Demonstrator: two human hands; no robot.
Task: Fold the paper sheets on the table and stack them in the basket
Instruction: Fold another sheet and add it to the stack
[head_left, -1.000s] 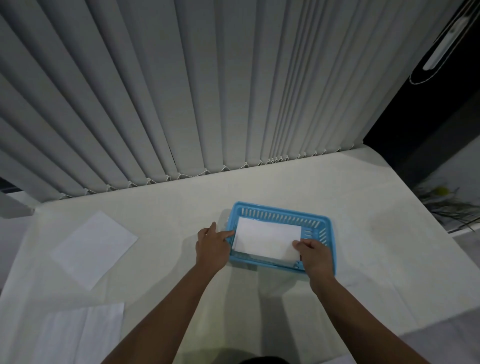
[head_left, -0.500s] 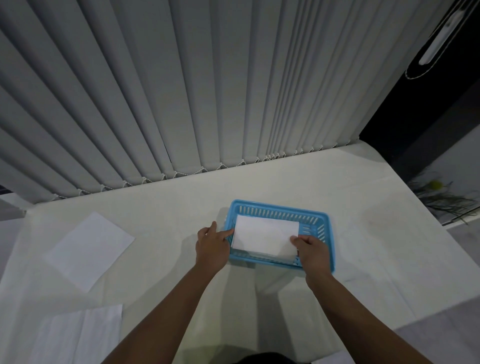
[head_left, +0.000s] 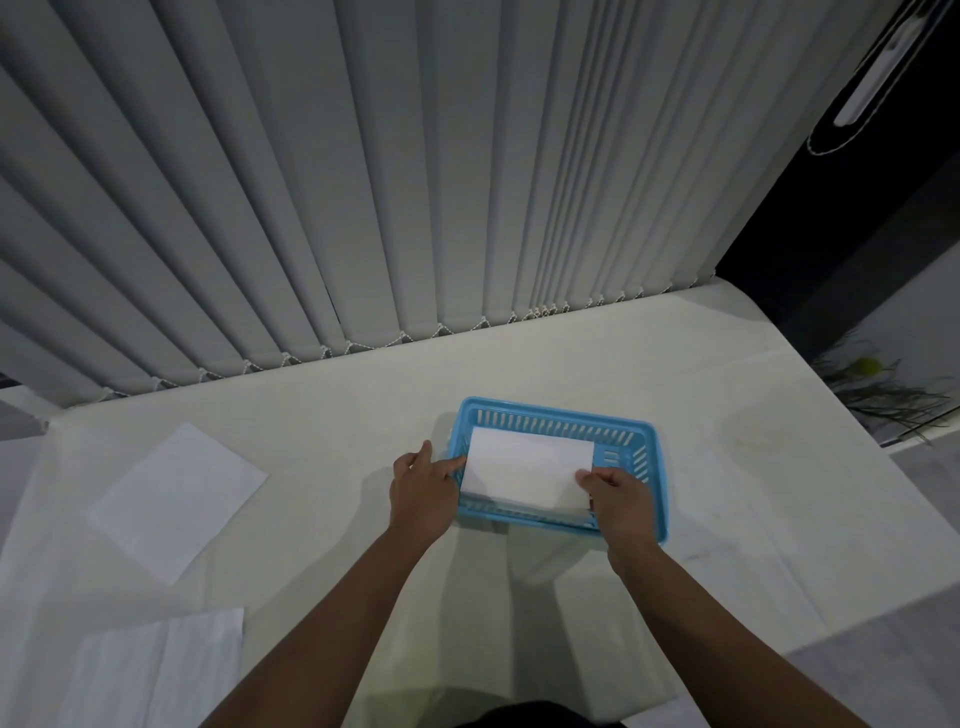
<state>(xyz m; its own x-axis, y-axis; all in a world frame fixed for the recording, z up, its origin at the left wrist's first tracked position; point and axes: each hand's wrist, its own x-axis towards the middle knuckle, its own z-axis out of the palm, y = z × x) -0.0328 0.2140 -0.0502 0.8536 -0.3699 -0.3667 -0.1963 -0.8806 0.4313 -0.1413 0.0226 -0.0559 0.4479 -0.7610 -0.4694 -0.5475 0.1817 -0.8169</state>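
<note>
A blue plastic basket (head_left: 652, 447) stands on the white table, right of centre. Inside it lies a folded white paper sheet (head_left: 524, 466) on top of other folded sheets whose edges show at its near side. My left hand (head_left: 423, 486) is at the basket's left rim, its fingertips touching the sheet's left edge. My right hand (head_left: 618, 499) pinches the sheet's near right corner over the basket's front rim. An unfolded white sheet (head_left: 179, 499) lies flat at the left of the table. Another creased sheet (head_left: 156, 670) lies at the near left.
Grey vertical blinds (head_left: 415, 182) hang along the table's far edge. The table's right edge (head_left: 831, 457) runs diagonally, with a dark gap and some plant stems (head_left: 883, 395) beyond it.
Both hands have stayed on the folded sheet in the basket, which has settled slightly lower. The camera has tilted a little.
</note>
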